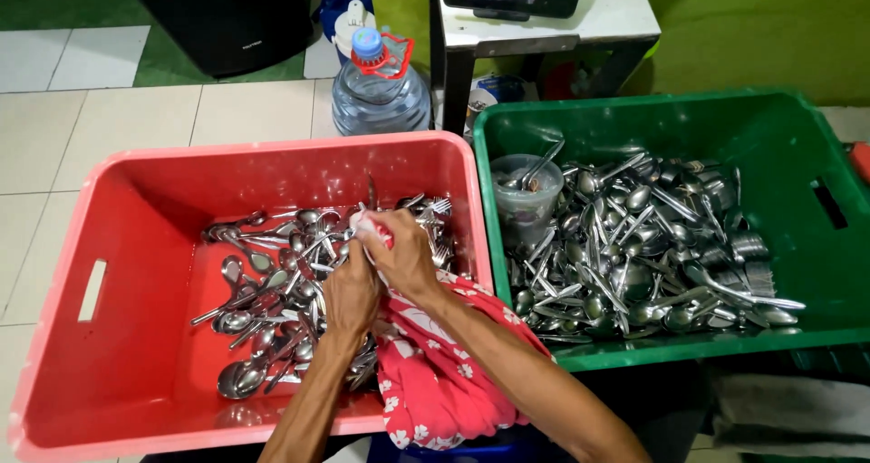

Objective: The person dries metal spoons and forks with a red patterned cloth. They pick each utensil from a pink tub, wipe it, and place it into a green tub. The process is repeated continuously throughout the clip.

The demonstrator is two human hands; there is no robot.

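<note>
Fingers of both my left hand (352, 291) and right hand (405, 256) are clamped together on a spoon wrapped in the red floral cloth (435, 372), its handle pointing up-left over the red crate (100, 245).

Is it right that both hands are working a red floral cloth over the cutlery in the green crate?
Not quite. In the head view, the left hand and right hand work the red floral cloth over the cutlery in the red crate, not the green crate.
</note>
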